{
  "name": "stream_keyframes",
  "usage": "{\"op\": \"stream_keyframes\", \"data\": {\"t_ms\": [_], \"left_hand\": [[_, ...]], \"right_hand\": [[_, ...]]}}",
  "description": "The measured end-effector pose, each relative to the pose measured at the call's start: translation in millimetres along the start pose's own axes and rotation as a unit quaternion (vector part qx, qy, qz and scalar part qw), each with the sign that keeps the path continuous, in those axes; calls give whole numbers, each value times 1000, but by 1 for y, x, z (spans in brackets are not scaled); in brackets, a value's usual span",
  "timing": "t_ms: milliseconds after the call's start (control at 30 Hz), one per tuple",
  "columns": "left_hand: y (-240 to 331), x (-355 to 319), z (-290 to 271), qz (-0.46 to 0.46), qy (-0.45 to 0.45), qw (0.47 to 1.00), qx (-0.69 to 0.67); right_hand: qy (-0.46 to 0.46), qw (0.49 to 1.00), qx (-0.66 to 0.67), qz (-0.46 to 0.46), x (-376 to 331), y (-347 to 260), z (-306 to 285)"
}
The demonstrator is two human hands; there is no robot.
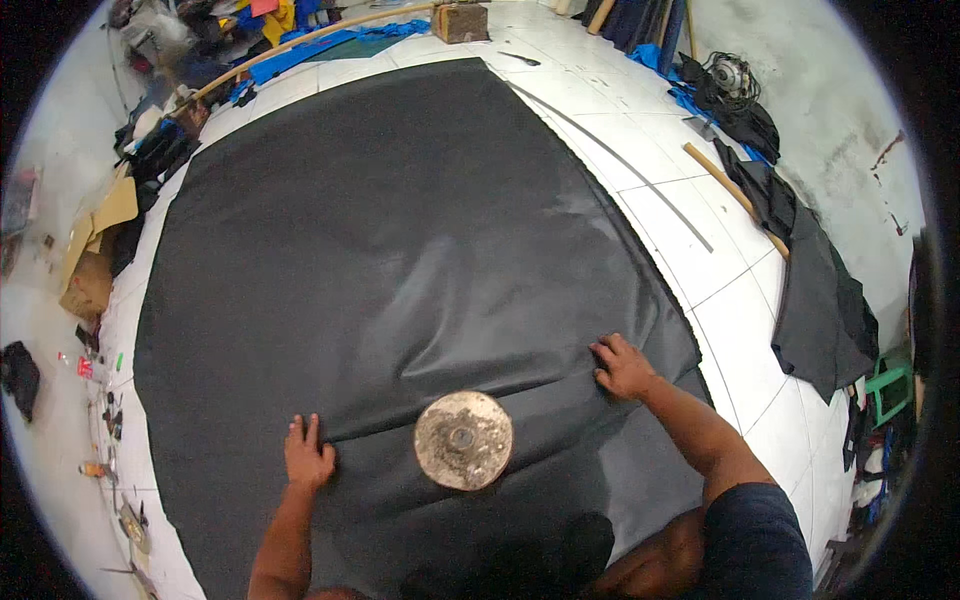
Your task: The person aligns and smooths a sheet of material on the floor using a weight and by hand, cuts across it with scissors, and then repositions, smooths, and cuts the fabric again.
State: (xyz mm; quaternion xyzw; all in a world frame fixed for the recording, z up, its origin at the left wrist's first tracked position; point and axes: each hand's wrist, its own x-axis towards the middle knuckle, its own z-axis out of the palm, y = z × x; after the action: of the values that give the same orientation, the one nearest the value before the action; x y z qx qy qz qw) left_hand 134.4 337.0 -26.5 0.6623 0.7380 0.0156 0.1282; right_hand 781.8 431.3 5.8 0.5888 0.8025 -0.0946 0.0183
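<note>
A large black sheet of smooth, leather-like material (300,250) is spread over the floor in front of me. Across its near part runs a long crease or folded edge, with ripples above it. My left hand (308,455) rests on the sheet by the left end of this crease, fingers apart. Farther right, my right hand (622,367) touches the sheet near its right edge, with fingers slightly bent and spread. Between my hands a round, worn, whitish disc (464,441) with a small centre hub lies on the sheet.
White floor tiles (740,310) border the sheet. At right lie a thin grey strip (640,175), a cardboard-coloured tube (735,198) and crumpled dark cloth (825,310). A block (460,23) stands at the far side. Cardboard (100,215) and small clutter line the left wall.
</note>
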Motion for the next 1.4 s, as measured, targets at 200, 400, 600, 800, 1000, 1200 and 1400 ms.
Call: {"op": "stream_keyframes", "data": {"t_ms": [200,400,600,800,1000,1200,1400], "left_hand": [[40,-42,-6,6,-15,1000,-15],[18,-55,-8,-38,10,997,-73],[-28,-62,1,-347,172,903,-187],[-11,-29,-1,-439,148,682,-566],[12,-43,-13,-334,8,935,-117],[-11,-49,-20,-312,44,946,-78],[-14,-45,-2,-259,88,959,-70]], "right_hand": [[-97,993,26,58,-16,-1,-38],[-183,970,-25,158,25,-50,-64],[3,962,137,-238,21,-243,-115],[0,942,-49,-331,35,-265,-105],[-2,946,24,-322,31,-248,-91],[58,917,65,-390,-39,-257,-108],[-16,905,82,-417,-88,-257,-110]]}}
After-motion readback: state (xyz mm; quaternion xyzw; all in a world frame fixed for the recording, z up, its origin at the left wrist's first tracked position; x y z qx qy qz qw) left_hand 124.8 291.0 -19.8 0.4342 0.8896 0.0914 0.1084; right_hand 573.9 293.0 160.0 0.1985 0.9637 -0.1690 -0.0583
